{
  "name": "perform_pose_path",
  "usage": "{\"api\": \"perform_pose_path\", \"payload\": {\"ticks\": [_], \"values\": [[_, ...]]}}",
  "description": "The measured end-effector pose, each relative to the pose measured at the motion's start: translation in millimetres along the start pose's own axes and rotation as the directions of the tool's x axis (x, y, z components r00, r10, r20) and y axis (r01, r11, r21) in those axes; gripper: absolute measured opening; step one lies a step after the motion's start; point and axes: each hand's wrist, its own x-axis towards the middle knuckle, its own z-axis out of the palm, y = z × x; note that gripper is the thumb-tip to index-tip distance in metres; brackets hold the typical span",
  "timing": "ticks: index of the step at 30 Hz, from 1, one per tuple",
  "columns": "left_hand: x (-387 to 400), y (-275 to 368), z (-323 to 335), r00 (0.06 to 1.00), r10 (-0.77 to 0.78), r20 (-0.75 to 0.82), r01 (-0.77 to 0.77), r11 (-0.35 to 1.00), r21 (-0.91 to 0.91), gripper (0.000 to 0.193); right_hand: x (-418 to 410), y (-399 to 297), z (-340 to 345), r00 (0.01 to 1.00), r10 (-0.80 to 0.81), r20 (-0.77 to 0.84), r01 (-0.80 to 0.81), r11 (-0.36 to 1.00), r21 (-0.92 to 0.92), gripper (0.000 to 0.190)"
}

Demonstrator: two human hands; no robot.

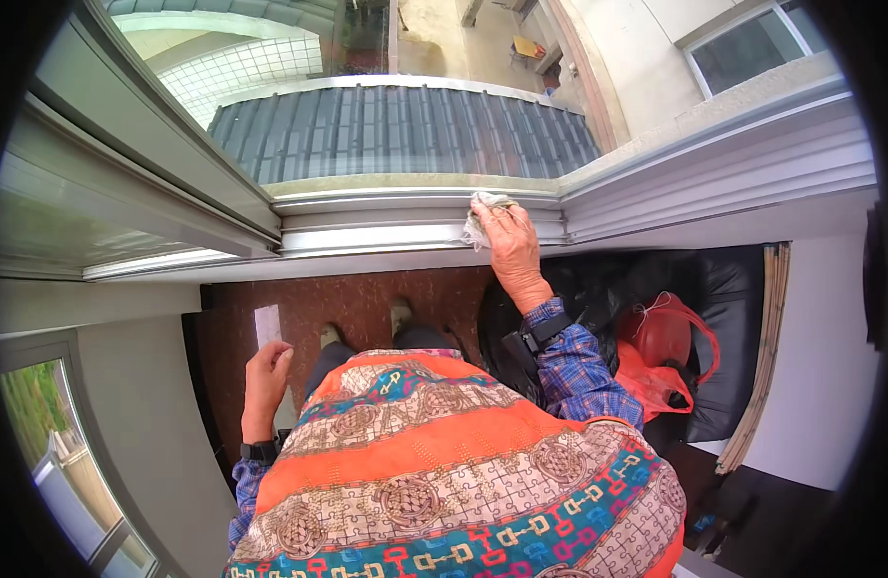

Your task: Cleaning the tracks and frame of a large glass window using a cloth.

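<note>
My right hand point(512, 242) grips a crumpled whitish cloth point(477, 230) and presses it on the metal track of a sliding window point(372, 237). The cloth lies across the track's ridges, toward the right end of the bare stretch of sill. Part of it is hidden under my fingers. My left hand point(265, 379) hangs low at my left side, its fingers loosely curled together, with nothing visible in them. Beneath it, a pale flat strip point(268, 325) shows against the reddish-brown floor point(234, 289).
A sliding window sash point(162, 130) stands at the left. Beyond the sill lies a grey tiled roof point(401, 130). On my right are a black plastic bag point(588, 282), a red plastic container point(657, 336), a red plastic bag point(643, 383) and a black padded surface point(729, 325).
</note>
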Motion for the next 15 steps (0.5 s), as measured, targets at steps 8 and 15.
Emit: {"api": "perform_pose_path", "payload": {"ticks": [8, 15], "values": [[10, 11, 6, 0.998, -0.028, 0.063, 0.03, 0.999, -0.024, 0.017, -40, 44, 0, 0.926, 0.367, -0.089, -0.371, 0.928, -0.026, 0.045], [40, 17, 23, 0.97, 0.103, 0.22, -0.113, 0.993, 0.033, 0.015, -26, -7, 15, 0.969, 0.242, -0.045, -0.233, 0.961, 0.148, 0.056]]}}
